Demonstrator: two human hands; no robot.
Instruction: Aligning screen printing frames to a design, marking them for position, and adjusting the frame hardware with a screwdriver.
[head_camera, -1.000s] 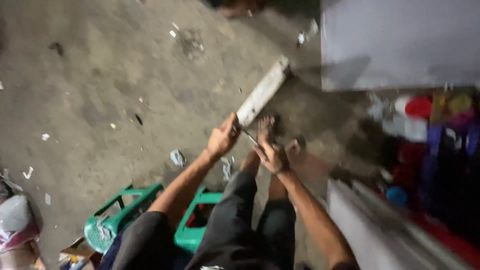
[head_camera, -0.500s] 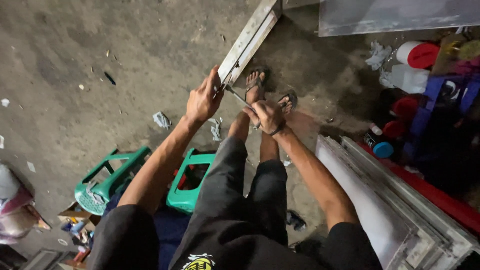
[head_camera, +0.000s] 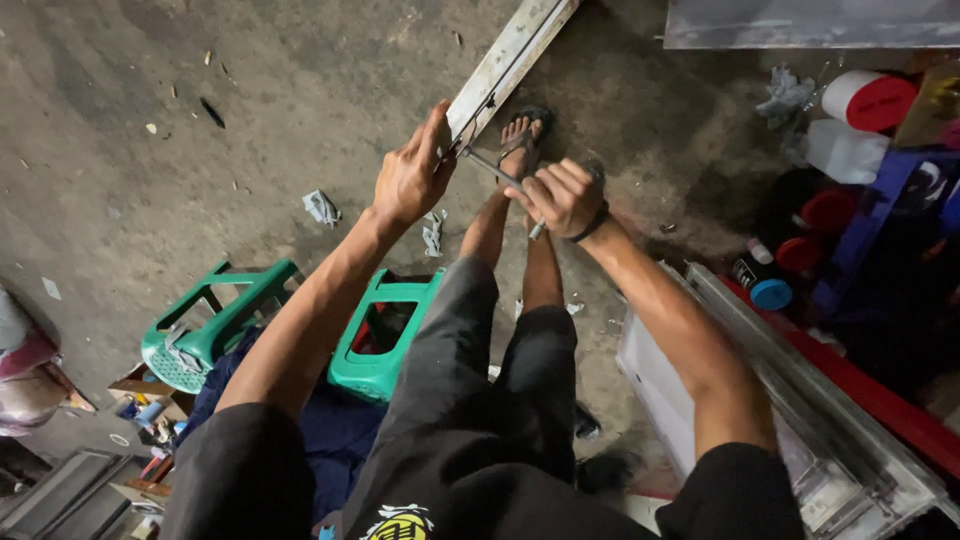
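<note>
A: Where are the person's hands, and what do they hold?

B: The left hand (head_camera: 412, 178) is a little above the middle of the view, toward 11 o'clock. Its fingers are curled over the near end of a long metal strip (head_camera: 505, 65), and the thumb presses on the top of it. The strip goes away toward 1 o'clock and leaves the view at the upper edge.

A: And the other one?

B: The right hand (head_camera: 562, 196) is just beside the left one, at its 3 o'clock side. It is closed as a fist around the handle of a thin metal tool (head_camera: 495, 170). The tool's shaft goes up and to the left, and its tip meets the end of the strip close to the left thumb. What kind of tool it is, one cannot tell.

A: What is around them?

B: The person's foot in a sandal (head_camera: 522, 140) stands on the concrete floor (head_camera: 150, 170), just behind the two hands. A green plastic stool (head_camera: 385, 335) is at 7 o'clock from the hands, under the left forearm, and a second green stool (head_camera: 215, 320) lies on its side further toward 8 o'clock. At 3 o'clock, well apart, stand some containers with red lids (head_camera: 868, 100).
</note>
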